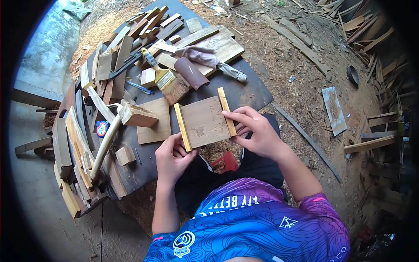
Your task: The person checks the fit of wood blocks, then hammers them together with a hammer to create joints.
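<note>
Board, between left hand and right hand

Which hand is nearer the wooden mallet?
Left. The left hand is close to the mallet, at the board's left strip; the right hand is farther, at the right strip.

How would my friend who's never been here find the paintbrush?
Find the dark table, then the held board with two yellow strips. Just beyond, between the blue pen and the curled brown sheet, lies the brush. Unlike them, it has brown bristles and a yellow handle.
</note>
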